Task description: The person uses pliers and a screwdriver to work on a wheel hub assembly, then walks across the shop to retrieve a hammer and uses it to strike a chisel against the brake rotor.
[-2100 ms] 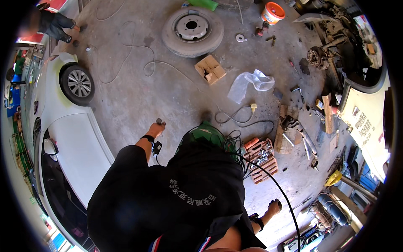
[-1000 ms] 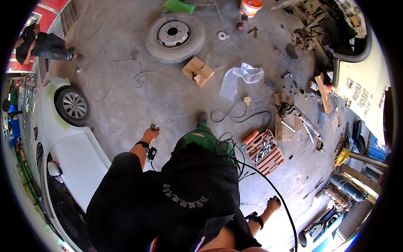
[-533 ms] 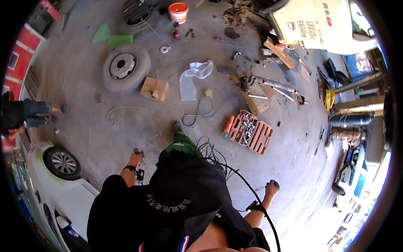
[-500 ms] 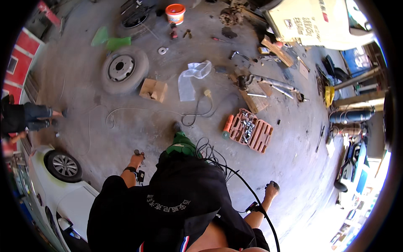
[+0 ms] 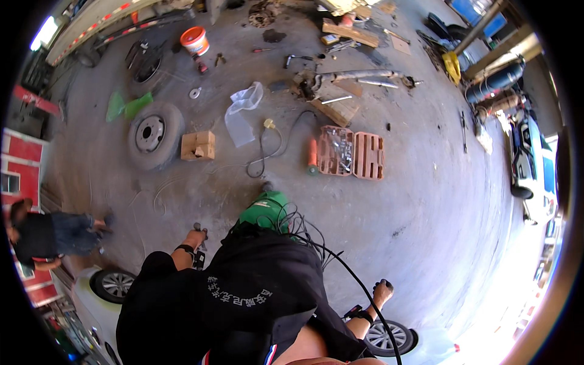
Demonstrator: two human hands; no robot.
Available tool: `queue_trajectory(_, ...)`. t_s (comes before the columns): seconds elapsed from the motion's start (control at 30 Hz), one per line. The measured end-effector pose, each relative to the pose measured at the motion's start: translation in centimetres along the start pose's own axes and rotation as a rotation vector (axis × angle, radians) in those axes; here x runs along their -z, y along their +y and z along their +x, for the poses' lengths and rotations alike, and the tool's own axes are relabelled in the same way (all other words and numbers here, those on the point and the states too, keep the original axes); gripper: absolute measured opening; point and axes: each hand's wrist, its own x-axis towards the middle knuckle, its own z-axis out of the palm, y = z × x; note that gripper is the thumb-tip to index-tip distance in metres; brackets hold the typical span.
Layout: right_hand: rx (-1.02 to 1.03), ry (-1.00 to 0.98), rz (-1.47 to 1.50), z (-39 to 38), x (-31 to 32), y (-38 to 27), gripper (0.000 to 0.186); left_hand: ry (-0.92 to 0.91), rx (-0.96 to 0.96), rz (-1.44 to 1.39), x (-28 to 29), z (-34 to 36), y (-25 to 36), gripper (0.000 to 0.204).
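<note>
My left hand (image 5: 196,237) hangs low beside my left hip, fingers curled and dark at the tips. Something greyish shows against it, too small to name. My right hand (image 5: 382,292) is out to my right, its dark fingers bent in; whether anything lies inside is hidden. Both wrists wear a dark strap with a small box. Neither hand touches anything on the floor. Ahead lies an open reddish tool case (image 5: 368,156) with metal sockets, an orange cylinder (image 5: 312,153) standing against its left side.
Ahead-left are a wheel (image 5: 173,134), a cardboard box (image 5: 199,146), clear plastic (image 5: 238,121) and an orange-lidded bucket (image 5: 194,42). A metal shaft (image 5: 365,75) lies beyond the case. A cable (image 5: 353,267) trails over my right side. A person (image 5: 55,234) stands left near a white car (image 5: 91,304).
My view has turned rightward and moved forward: the wheel has shifted left and down, the tool case up and left. A car wheel has appeared behind my right wrist. Both hands stay curled.
</note>
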Motion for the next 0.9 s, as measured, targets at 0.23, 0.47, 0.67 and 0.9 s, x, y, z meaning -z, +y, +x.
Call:
queue_trajectory(0.23,-0.028,0.037,-0.104,-0.3,2.0,5.1,0.032,-0.058,-0.284,0.253,-1.0,2.0,8.4,0.050)
queue_trajectory(0.47,-0.211,0.108,-0.026,3.3,5.4,11.8,0.029,0.008,-0.389,0.362,-8.2,-0.2,23.8,0.051)
queue_trajectory(0.67,-0.281,0.364,-0.048,3.2,11.2,4.2,0.024,-0.081,-0.340,0.366,-14.3,-8.9,37.0,0.055)
queue_trajectory(0.9,-0.393,0.350,-0.029,8.1,12.7,2.7,0.026,-0.072,-0.620,0.436,-21.6,-6.7,46.8,0.053)
